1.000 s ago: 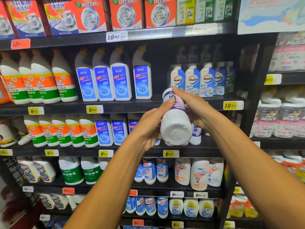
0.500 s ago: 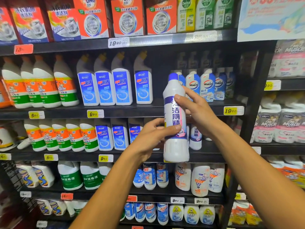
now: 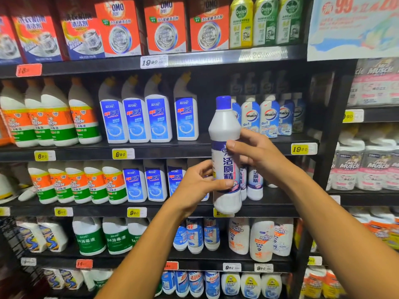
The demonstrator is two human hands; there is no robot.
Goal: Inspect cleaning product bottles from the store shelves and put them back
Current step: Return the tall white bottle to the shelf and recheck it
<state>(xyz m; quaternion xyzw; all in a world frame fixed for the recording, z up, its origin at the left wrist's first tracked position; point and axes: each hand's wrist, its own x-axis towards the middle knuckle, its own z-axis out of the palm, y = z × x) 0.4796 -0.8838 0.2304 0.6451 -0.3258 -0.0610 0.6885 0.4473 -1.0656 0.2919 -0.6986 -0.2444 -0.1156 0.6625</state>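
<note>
A tall white cleaner bottle (image 3: 225, 134) with a blue cap and a blue-and-white label stands upright in the air in front of the shelves. My left hand (image 3: 195, 184) grips its lower half from the left, thumb across the label. My right hand (image 3: 257, 153) grips its middle from the right, thumb on the top of the label. Two more bottles of the same product (image 3: 254, 182) stand on the shelf (image 3: 278, 201) just behind it.
Dark shelving holds rows of blue-labelled toilet cleaners (image 3: 136, 121), orange-and-green bottles (image 3: 54, 117), Walch bottles (image 3: 269, 115) and orange boxes (image 3: 164, 26) on top. A dark upright post (image 3: 332, 134) divides off the right-hand bay with packs of white bottles (image 3: 367, 167).
The bottle went from tipped with its base toward me to upright with the label facing me. Both hands keep hold of it; the view moved closer.
</note>
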